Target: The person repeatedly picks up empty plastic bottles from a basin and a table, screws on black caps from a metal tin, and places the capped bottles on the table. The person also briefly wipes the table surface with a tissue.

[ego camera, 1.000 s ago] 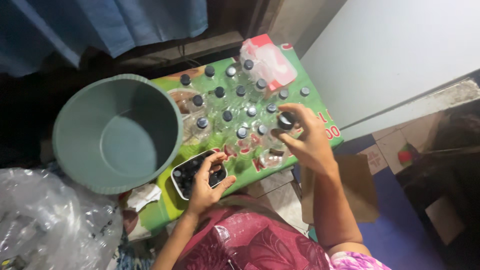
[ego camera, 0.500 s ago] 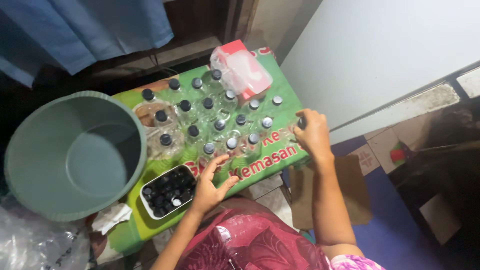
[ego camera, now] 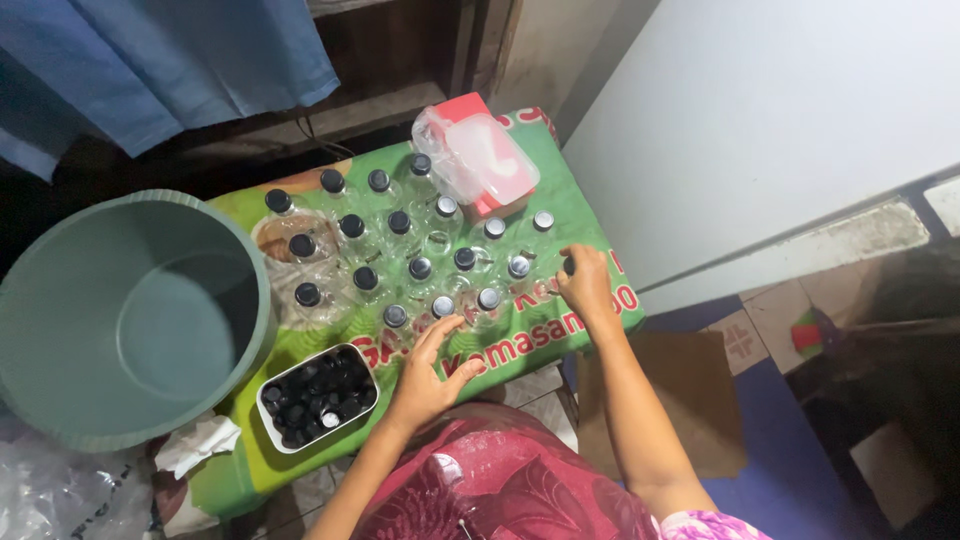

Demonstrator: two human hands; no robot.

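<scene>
Several small clear bottles with black caps [ego camera: 400, 250] stand in rows on a green printed cover [ego camera: 540, 335] over a low table. My right hand [ego camera: 583, 285] is at the right end of the rows, fingers curled around a capped bottle [ego camera: 568, 266] that is mostly hidden. My left hand [ego camera: 428, 368] rests on the cover near the front row, fingers spread, fingertips next to a bottle [ego camera: 442, 306]. A white tray of loose black caps [ego camera: 318, 396] lies just left of my left hand.
A large grey-green basin [ego camera: 130, 320] sits at the left. A clear plastic box with a red lid [ego camera: 475, 155] stands at the back of the table. Crumpled tissue [ego camera: 195, 445] lies by the tray. A white panel [ego camera: 760, 130] rises at the right.
The view has shifted, so the table now sits lower and more central. My right hand has moved from the middle rows to the right end. My left hand left the cap tray.
</scene>
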